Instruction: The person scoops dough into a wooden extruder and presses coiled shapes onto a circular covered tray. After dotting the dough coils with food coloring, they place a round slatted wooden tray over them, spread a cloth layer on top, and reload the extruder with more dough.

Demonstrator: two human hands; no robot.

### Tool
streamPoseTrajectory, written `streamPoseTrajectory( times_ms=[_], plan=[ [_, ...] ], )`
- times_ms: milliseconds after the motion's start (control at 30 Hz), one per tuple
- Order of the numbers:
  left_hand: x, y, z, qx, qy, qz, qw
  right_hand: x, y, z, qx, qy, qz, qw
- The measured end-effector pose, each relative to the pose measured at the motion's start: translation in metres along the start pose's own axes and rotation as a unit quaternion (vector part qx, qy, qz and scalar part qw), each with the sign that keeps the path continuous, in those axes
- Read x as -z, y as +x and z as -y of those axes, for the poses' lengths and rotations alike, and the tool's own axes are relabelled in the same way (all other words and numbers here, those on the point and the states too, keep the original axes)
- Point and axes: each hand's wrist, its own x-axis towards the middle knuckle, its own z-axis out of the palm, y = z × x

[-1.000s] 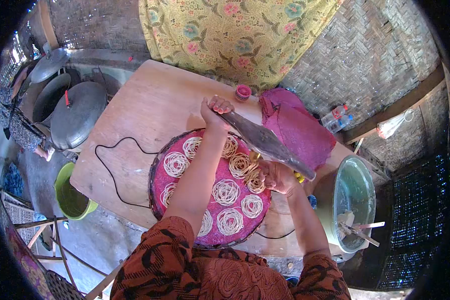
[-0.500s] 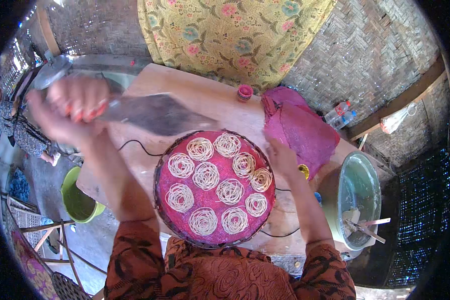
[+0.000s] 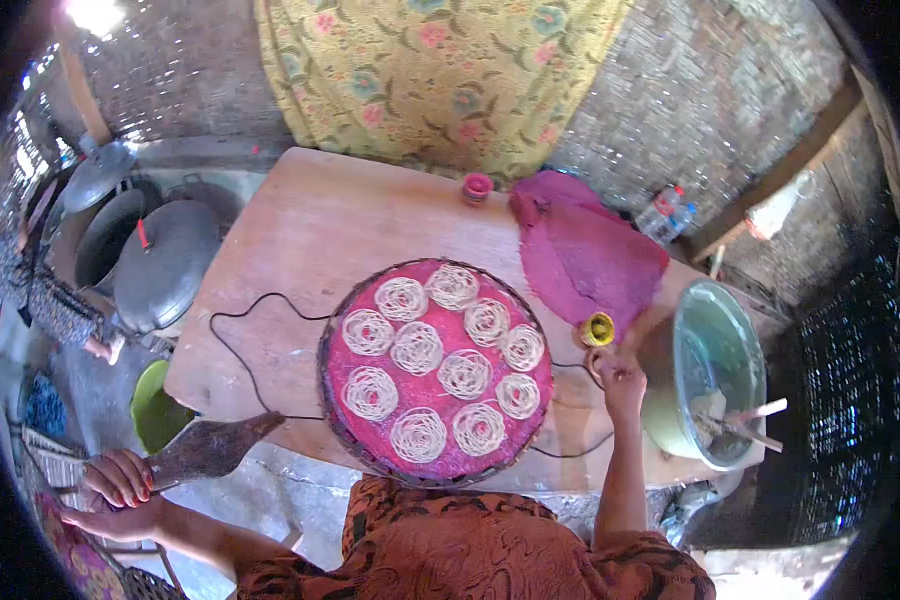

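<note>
My left hand (image 3: 120, 490) is wrapped round the handle of a dark, flat paddle (image 3: 210, 450), off the table's left front corner. The blade points right. My right hand (image 3: 620, 378) is just below a small yellow cup (image 3: 597, 329), right of the round tray. Its fingers are curled together; what they hold, if anything, is too small to make out. Between my hands, the dark-rimmed tray (image 3: 390, 388) has a pink surface bearing several pale coiled noodle nests (image 3: 417, 347).
A pink cloth (image 3: 590, 250) and a pink cup (image 3: 477, 187) lie on the table (image 3: 350, 200). A green tub (image 3: 675, 400) with sticks stands right. A black cord runs beside the tray. Lidded pans (image 3: 168, 265), a green bucket (image 3: 155, 405) and another person (image 3: 45, 285) are left.
My left hand has swung the paddle from above the tray to the lower left. My right hand has moved right, off the tray's edge to beside the yellow cup. The nests now show uncovered.
</note>
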Motion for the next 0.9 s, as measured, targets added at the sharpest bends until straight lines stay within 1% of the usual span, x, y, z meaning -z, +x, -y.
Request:
streamPoseTrajectory(
  times_ms=[33,100,167,233,267,300,333,400,433,500,633,700,733,767,833,867,900],
  plan=[
    [0.002,-0.001,0.005,0.012,0.004,0.015,1.000,0.011,0.006,-0.004,-0.004,-0.009,-0.011,1.000],
    [-0.001,0.002,0.016,0.046,-0.037,0.071,0.996,0.028,0.027,-0.027,-0.007,-0.052,-0.132,0.990],
    [-0.016,0.003,0.028,0.039,-0.029,0.070,0.996,0.028,0.053,-0.065,0.017,-0.076,-0.105,0.991],
    [-0.029,0.003,0.037,0.054,-0.005,0.052,0.997,0.016,0.073,-0.080,0.050,-0.193,-0.052,0.978],
    [-0.038,0.003,0.039,0.076,-0.009,0.052,0.996,0.004,0.081,-0.084,0.043,-0.182,-0.039,0.982],
    [-0.050,0.003,0.039,0.089,0.001,0.013,0.996,-0.007,0.088,-0.089,0.038,-0.169,-0.024,0.985],
    [-0.053,0.004,0.043,0.094,0.001,0.022,0.995,-0.018,0.096,-0.099,0.039,-0.167,-0.026,0.985],
    [-0.053,0.005,0.051,0.109,-0.002,0.045,0.993,-0.037,0.109,-0.108,-0.035,-0.296,0.021,0.954],
    [-0.057,0.002,0.051,0.123,0.016,0.009,0.992,-0.038,0.111,-0.107,-0.032,-0.294,0.021,0.955],
    [-0.051,0.006,0.052,0.132,-0.011,0.056,0.990,-0.040,0.110,-0.097,-0.133,-0.328,0.063,0.933],
    [-0.044,0.004,0.043,0.107,0.015,0.042,0.993,-0.034,0.116,-0.098,-0.106,-0.319,0.044,0.941],
    [-0.031,0.003,0.040,0.086,-0.033,0.072,0.993,-0.028,0.121,-0.106,-0.080,-0.281,0.062,0.954],
    [-0.027,0.001,0.040,0.072,-0.027,0.045,0.996,-0.029,0.127,-0.111,-0.074,-0.293,0.063,0.951],
    [-0.027,0.001,0.038,0.073,-0.025,0.043,0.996,-0.029,0.128,-0.107,-0.072,-0.294,0.066,0.951],
    [-0.029,0.002,0.033,0.057,-0.020,0.015,0.998,-0.019,0.128,-0.088,-0.106,-0.353,0.117,0.922],
    [-0.023,0.001,0.035,0.059,-0.035,0.008,0.998,-0.017,0.128,-0.079,-0.104,-0.354,0.119,0.922],
    [-0.023,0.002,0.035,0.060,-0.033,0.005,0.998,-0.017,0.126,-0.068,-0.071,-0.329,0.081,0.938]
  ],
)
